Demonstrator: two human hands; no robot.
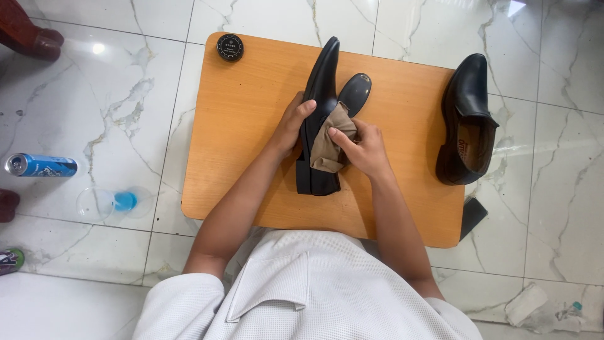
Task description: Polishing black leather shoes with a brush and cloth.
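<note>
Head view, straight down, close overhead

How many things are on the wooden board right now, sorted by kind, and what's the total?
Black shoes: 2, one steadied by the left hand, one at the right edge
Brown cloth under the right hand: 1
Round black tin: 1
Glossy black oval piece, kind unclear: 1
Total on the board: 5

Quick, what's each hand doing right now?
Left hand: closed, gripping the black shoe.
Right hand: closed, holding the tan cloth against it.
</note>
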